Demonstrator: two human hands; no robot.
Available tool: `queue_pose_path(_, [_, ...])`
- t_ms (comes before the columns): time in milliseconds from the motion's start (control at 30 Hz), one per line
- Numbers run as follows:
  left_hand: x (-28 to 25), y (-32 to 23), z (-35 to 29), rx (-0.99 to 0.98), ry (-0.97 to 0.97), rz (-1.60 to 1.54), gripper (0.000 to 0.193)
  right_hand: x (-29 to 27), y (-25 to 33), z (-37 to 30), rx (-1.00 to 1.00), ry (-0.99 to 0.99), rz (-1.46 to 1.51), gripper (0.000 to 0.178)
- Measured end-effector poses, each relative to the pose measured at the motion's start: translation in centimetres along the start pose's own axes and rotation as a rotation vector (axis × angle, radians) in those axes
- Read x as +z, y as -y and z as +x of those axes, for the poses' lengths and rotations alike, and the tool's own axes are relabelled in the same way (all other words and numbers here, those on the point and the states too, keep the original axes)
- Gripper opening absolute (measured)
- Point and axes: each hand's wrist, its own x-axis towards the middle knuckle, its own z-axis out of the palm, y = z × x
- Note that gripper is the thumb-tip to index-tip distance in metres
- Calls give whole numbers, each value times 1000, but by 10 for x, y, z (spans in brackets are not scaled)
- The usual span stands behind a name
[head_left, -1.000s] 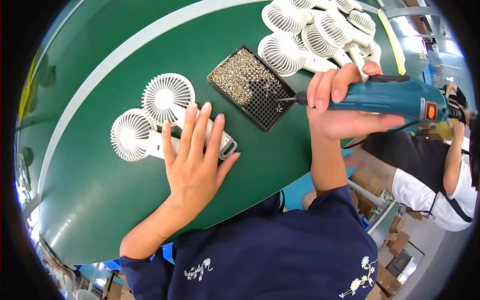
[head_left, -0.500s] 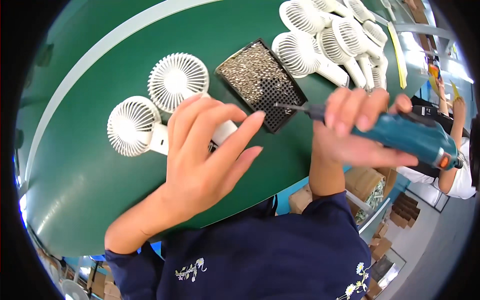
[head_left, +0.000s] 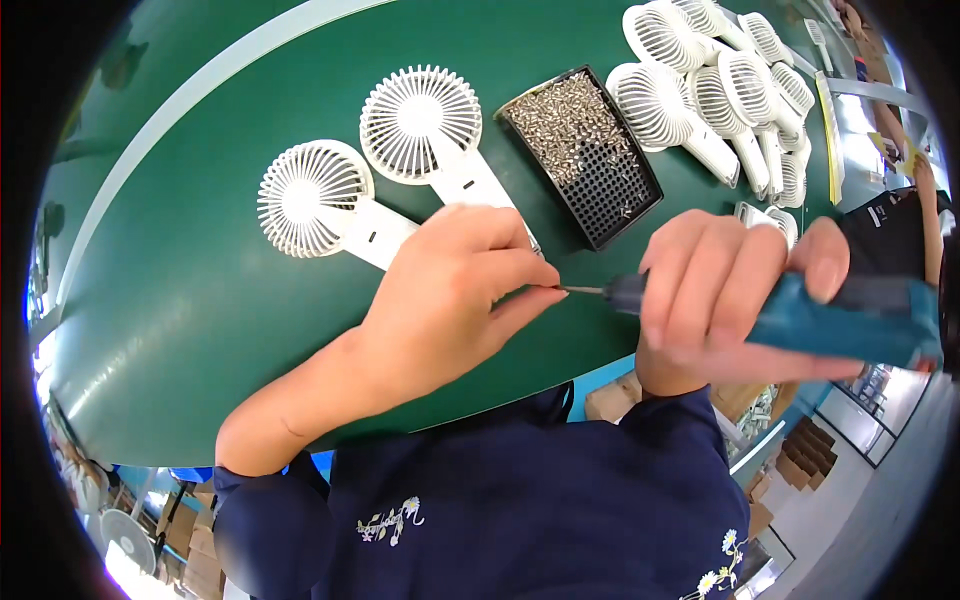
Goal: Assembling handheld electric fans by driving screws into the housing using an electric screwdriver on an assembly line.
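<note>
My right hand (head_left: 735,295) grips a teal electric screwdriver (head_left: 850,318) held level, its thin bit (head_left: 585,291) pointing left. My left hand (head_left: 445,300) is raised above the table, its thumb and forefinger pinched at the bit's tip; whether a screw sits between them is too small to tell. Just beyond that hand two white hand-held fans lie on the green table (head_left: 180,300): one (head_left: 320,205) to the left and one (head_left: 425,130) further back, their handles partly hidden under my fingers. A black tray of small silver screws (head_left: 580,150) lies to the right of the fans.
A pile of several more white fans (head_left: 715,90) lies at the far right of the table. Another person in a dark top (head_left: 900,235) stands at the right edge. Cardboard boxes (head_left: 800,445) sit on the floor below the table's near edge.
My left hand has lifted off the fans and closed its fingertips on the screwdriver bit. My right hand has brought the screwdriver away from the screw tray, down and toward me.
</note>
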Motion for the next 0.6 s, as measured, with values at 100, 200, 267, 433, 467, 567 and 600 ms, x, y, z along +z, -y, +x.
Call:
queue_pose_path(100, [-4,1,0,58,19,186,24,15,-1,-7,-29,83,-192,65])
queue_pose_path(200, [-6,2,6,122,35,263,31,16,-10,-13,-93,99,-332,72])
queue_pose_path(267, [-4,6,4,105,60,284,36,11,-16,-12,-93,135,-326,76])
queue_pose_path(433, [1,10,3,128,62,325,24,4,-17,-15,-23,88,-220,81])
queue_pose_path(467, [1,10,3,124,59,323,24,4,-18,-16,-19,90,-218,81])
queue_pose_path(567, [3,12,2,138,67,372,21,5,-22,-17,-10,69,-216,81])
queue_pose_path(600, [2,13,1,142,61,386,20,5,-24,-16,-13,93,-216,81])
